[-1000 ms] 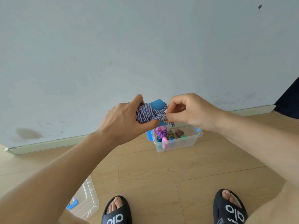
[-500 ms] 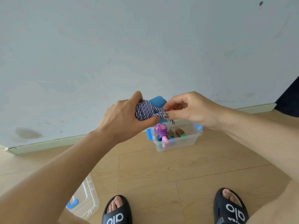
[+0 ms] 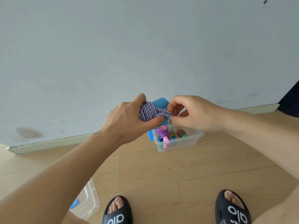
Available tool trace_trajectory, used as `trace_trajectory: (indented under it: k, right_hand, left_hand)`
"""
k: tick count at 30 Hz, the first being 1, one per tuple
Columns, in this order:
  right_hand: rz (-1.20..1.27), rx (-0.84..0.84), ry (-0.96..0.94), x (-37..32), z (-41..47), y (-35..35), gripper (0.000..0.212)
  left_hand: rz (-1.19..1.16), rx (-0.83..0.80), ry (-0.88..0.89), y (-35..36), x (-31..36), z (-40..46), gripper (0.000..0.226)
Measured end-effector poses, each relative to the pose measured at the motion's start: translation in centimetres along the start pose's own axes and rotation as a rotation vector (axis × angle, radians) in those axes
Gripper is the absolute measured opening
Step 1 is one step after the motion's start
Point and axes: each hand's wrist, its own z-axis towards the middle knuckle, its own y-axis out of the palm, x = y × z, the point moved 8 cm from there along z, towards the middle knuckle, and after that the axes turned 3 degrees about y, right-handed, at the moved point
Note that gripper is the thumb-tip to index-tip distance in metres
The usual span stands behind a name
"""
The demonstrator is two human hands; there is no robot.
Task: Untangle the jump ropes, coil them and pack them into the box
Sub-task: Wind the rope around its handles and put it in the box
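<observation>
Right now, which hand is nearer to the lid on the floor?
Left. The left hand is up and right of the lid; the right hand is farther right, above the box.

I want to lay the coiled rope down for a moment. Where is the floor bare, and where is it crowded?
Bare floor lies between the clear box and the two black slippers, and left of the box along the baseboard. The box already holds several coiled ropes. The lid takes the lower left corner. Both hands, left hand and right hand, hold the purple-white rope above the box.
</observation>
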Motion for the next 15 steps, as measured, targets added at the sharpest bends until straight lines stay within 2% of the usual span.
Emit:
trace_trajectory:
  k: [4,9,11,15]
  right_hand:
    - [0.071,0.017,-0.027,-0.3,0.5,-0.5,0.015]
    - [0.334,-0.177,0.078,0.9,0.1,0.5,0.026]
    - [0.385,-0.178,0.083,1.1,0.1,0.6,0.018]
    - [0.284,-0.109,0.027,0.6,0.3,-0.1,0.005]
  left_hand:
    - [0.001,0.034,0.03,-0.3,0.5,0.2,0.051]
    - [0.106,0.025,0.099,-0.4,0.7,0.1,0.057]
    - [0.1,0.025,0.101,-0.5,0.6,0.1,0.057]
    - [0.056,0.033,0.104,-0.8,0.7,0.2,0.056]
